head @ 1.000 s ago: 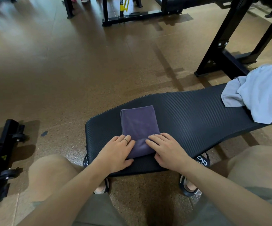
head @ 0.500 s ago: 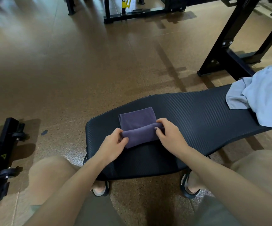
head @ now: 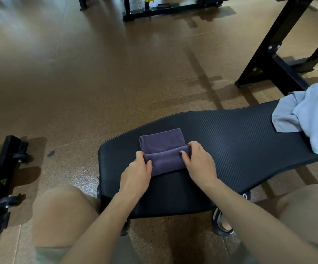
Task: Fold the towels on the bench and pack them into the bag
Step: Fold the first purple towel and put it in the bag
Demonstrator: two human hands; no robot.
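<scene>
Head view: both hands' grip, left hand (head: 137, 166), right hand (head: 198, 161), pinches purple towel (head: 163, 144) fold.

Your forearms are bare, no sleeves showing. Left hand (head: 136, 171) and right hand (head: 198, 164) wear no gloves; no watch or band on either wrist. You've got olive-grey shorts (head: 48, 254), knees bare. Your right foot is in a black open-toe sandal (head: 222, 224) with a light-edged sole, partly hidden.
</scene>
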